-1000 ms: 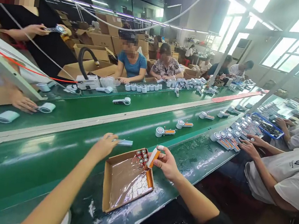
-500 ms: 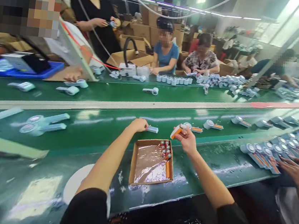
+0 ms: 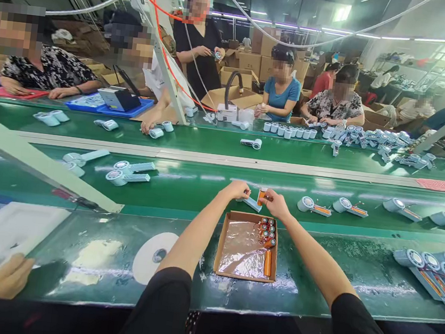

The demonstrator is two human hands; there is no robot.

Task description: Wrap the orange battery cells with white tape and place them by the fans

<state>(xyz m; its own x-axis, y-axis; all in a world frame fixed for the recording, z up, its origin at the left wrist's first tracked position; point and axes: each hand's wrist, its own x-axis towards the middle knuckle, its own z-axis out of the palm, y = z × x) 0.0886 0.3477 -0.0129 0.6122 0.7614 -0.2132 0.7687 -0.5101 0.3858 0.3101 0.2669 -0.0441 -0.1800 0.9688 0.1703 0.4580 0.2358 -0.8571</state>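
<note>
Centrally, on the green table (image 3: 316,263), a cardboard box (image 3: 218,247) of batteries (image 3: 266,231) sits within reach just below both hands. The left hand (image 3: 238,190) pinches a pale blue handle (image 3: 253,204), and the right hand (image 3: 277,204) grips an orange battery (image 3: 262,195) against it.

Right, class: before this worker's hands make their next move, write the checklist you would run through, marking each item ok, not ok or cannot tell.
1. Left hand grips the pale blue part: ok.
2. Right hand pinches the orange battery: ok.
3. Battery lined up with the blue part: cannot tell, the hands hide it.
4. Cardboard tray sits just in front of both hands: ok.
5. Spare batteries stand in the tray's far right corner: ok.
6. Nearest fan unit on the belt lies apart, to the right: ok.
</note>
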